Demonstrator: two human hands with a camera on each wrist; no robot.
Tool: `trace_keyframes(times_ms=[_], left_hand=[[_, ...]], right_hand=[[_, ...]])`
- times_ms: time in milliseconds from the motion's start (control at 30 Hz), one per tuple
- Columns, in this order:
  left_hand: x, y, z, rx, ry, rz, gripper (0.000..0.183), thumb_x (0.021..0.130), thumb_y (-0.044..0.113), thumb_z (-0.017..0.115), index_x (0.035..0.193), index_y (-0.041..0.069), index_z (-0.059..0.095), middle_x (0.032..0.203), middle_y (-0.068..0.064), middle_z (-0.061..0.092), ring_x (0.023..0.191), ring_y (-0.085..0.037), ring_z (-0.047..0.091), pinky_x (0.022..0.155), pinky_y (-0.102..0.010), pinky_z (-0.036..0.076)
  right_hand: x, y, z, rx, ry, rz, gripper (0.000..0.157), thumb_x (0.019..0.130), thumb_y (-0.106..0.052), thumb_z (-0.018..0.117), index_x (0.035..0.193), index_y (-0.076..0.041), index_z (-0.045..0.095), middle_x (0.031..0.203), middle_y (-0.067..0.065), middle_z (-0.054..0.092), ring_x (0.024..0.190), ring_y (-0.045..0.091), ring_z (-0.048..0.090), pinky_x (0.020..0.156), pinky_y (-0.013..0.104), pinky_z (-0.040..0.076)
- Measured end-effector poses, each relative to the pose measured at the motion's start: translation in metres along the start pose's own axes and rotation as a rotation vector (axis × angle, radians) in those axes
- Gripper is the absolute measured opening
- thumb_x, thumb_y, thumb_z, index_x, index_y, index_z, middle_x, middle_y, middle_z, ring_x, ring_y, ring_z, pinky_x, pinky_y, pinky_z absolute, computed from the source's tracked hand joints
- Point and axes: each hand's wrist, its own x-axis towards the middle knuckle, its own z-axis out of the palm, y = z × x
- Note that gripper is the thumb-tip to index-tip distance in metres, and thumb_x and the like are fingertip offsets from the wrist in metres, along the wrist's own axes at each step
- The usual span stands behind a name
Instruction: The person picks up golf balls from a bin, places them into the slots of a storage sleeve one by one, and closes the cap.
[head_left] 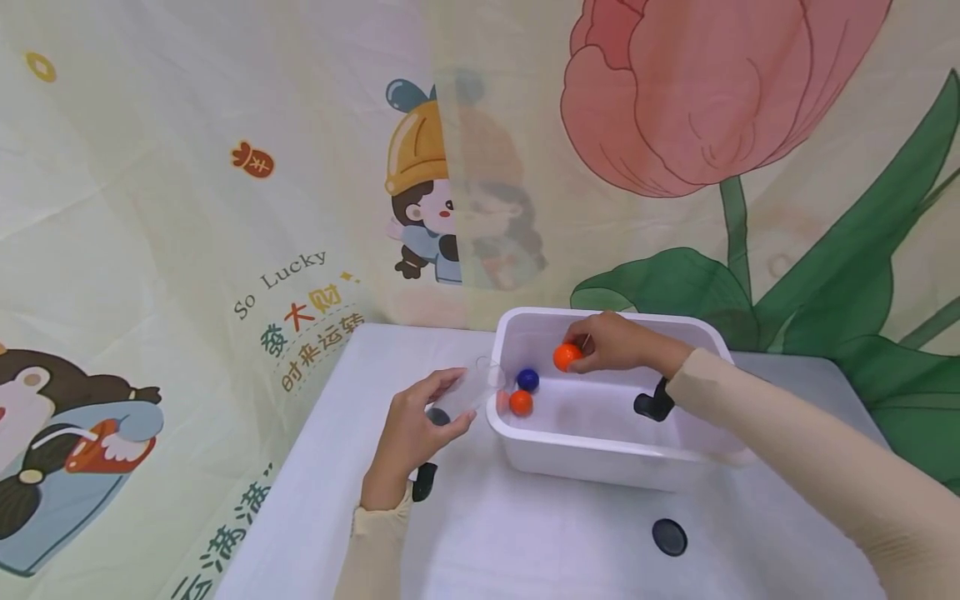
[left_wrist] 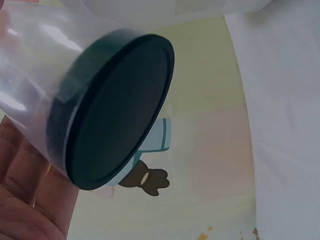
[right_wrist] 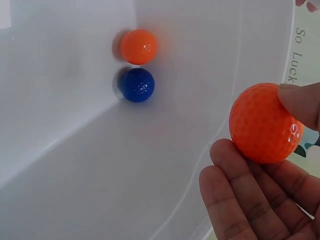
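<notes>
Readable print sits on the backdrop cloth [head_left: 180, 100], beyond and to the left of the left grip [head_left: 411, 425]: "So Lucky" [head_left: 296, 267] arches over "發大财" and "时来运转", with a partly cut-off line containing "满满" lower down. The right wrist view catches "So Luck" at its edge, past the right grip [head_left: 618, 340]. That right grip pinches an orange ball [right_wrist: 262, 130], thumb on one side and fingers on the other, inside the outline of a white tub [head_left: 585, 460] and above its floor. Below and to the left of the right grip, a second orange ball [right_wrist: 139, 46] and a blue ball [right_wrist: 137, 85] lie close together on the tub floor. The left grip is curled round a clear tube [head_left: 476, 390], tilted, its dark end cap [left_wrist: 122, 110] near the palm and its far end pointing to the tub, just beside the left rim; whether tube and rim touch cannot be told. The tub stands on the white-covered worktop [head_left: 480, 542], right of the left grip. A black disc [head_left: 670, 537] lies there too, nearer the person than either grip and to the right of the left one.
</notes>
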Motion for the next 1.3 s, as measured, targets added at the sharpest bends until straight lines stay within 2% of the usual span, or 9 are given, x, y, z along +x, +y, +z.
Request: trace_keyframes(times_ms=[300,533,733,1000,1300], left_hand=[[0.001,0.0,0.002,0.017,-0.011,0.006,0.052,0.075,0.019,0.087,0.123,0.009,0.067,0.119,-0.004,0.071,0.107,-0.017,0.068,0.087,-0.035,0.058],[0.001,0.002,0.001,0.015,-0.021,0.003,0.052,0.076,0.018,0.086,0.123,0.008,0.067,0.12,-0.01,0.07,0.108,-0.026,0.068,0.087,-0.039,0.058],[0.001,0.004,0.001,0.006,-0.027,0.004,0.052,0.076,0.017,0.086,0.124,0.009,0.066,0.12,-0.011,0.07,0.108,-0.026,0.068,0.087,-0.042,0.058],[0.003,0.003,0.002,0.0,-0.025,0.021,0.054,0.076,0.016,0.086,0.125,0.007,0.065,0.121,-0.009,0.07,0.108,-0.029,0.068,0.087,-0.043,0.058],[0.004,0.005,0.002,0.0,-0.023,0.022,0.053,0.076,0.015,0.086,0.124,0.006,0.066,0.12,-0.01,0.07,0.107,-0.029,0.068,0.087,-0.041,0.058]], right_hand=[[-0.004,-0.011,-0.007,0.018,0.025,-0.011,0.025,0.082,-0.015,0.078,0.103,-0.002,0.072,0.09,0.0,0.07,0.082,0.013,0.067,0.079,0.035,0.059],[-0.007,-0.025,-0.012,0.022,0.069,-0.086,0.024,0.08,-0.014,0.077,0.1,-0.001,0.071,0.086,-0.001,0.07,0.078,0.012,0.067,0.075,0.031,0.059],[-0.007,-0.037,-0.016,0.021,0.056,-0.063,0.023,0.081,-0.014,0.078,0.101,-0.004,0.072,0.087,-0.002,0.069,0.079,0.01,0.066,0.077,0.029,0.059],[-0.006,-0.052,-0.022,0.016,0.039,-0.073,0.027,0.082,-0.013,0.078,0.106,-0.002,0.073,0.091,0.0,0.07,0.083,0.012,0.067,0.078,0.028,0.059],[-0.003,-0.064,-0.022,0.033,0.059,-0.158,0.025,0.082,-0.014,0.077,0.103,-0.001,0.073,0.089,0.0,0.071,0.081,0.012,0.067,0.075,0.028,0.059]])
